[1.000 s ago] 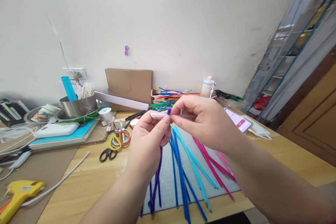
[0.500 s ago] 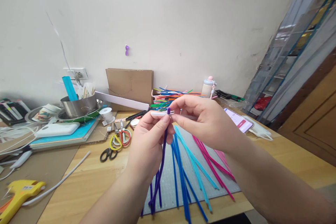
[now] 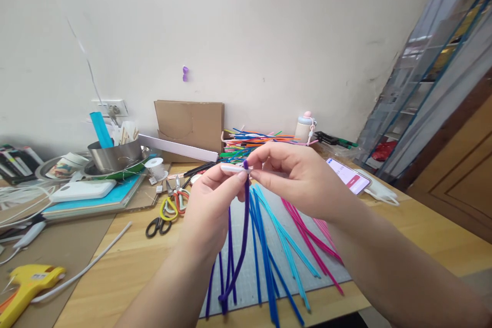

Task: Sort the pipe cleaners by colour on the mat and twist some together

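My left hand (image 3: pixel 213 197) is closed in a pinch on a slim white rod-like piece (image 3: pixel 231 168) held level above the table. A purple pipe cleaner (image 3: pixel 246 225) is bent over the right end of that piece and hangs down in a curve to the mat. My right hand (image 3: pixel 286 174) meets the left one there, thumb and forefinger closed at the bend of the pipe cleaner. The fingertips partly hide the exact grip. Below lie more purple pipe cleaners (image 3: pixel 222 277), blue ones (image 3: pixel 265 256), light blue ones (image 3: pixel 286 241) and pink ones (image 3: pixel 311 238) on a grey cutting mat (image 3: pixel 246 294).
Scissors (image 3: pixel 159 225) and a white spool (image 3: pixel 156 168) lie left of my hands. A yellow glue gun (image 3: pixel 33 287) sits at the near left. Behind are cardboard (image 3: pixel 188 128), a heap of coloured pipe cleaners (image 3: pixel 261 137) and a bottle (image 3: pixel 305 128). A phone (image 3: pixel 348 177) lies right.
The hanging purple pipe cleaner has swung right, away from my left hand, and now curves out more. My left fingers have shifted slightly; both hands stay together at the white piece.
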Demonstrator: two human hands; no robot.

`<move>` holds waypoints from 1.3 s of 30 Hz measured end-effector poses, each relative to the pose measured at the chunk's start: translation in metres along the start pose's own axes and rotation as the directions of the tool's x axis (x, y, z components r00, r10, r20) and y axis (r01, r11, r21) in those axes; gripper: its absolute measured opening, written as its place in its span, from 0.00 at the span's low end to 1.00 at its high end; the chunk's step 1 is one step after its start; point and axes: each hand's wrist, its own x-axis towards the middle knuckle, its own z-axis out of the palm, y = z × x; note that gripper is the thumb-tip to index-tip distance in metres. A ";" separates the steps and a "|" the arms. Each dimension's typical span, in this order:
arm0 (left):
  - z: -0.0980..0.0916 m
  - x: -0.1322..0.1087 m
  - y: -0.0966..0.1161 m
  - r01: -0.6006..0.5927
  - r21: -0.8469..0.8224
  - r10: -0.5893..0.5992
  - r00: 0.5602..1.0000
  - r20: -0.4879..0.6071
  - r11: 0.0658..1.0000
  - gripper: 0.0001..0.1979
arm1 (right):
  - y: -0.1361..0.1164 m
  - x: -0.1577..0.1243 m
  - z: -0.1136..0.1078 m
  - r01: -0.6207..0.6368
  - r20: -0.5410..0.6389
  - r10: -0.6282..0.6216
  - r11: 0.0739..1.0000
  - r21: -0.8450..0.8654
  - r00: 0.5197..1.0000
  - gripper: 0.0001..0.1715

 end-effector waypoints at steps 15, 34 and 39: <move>-0.003 0.001 0.006 -0.094 0.249 0.088 0.996 0.034 0.964 0.02 | 0.001 -0.001 0.000 0.003 0.015 -0.002 0.999 -0.035 1.000 0.06; -0.003 -0.003 0.007 -0.123 0.307 0.099 0.991 0.093 0.944 0.03 | 0.000 -0.001 -0.007 -0.007 0.085 0.008 1.000 -0.010 0.996 0.06; -0.002 -0.002 0.006 -0.131 0.287 0.110 0.990 0.086 0.949 0.04 | 0.001 0.000 -0.005 0.016 0.065 -0.015 1.000 -0.009 0.998 0.06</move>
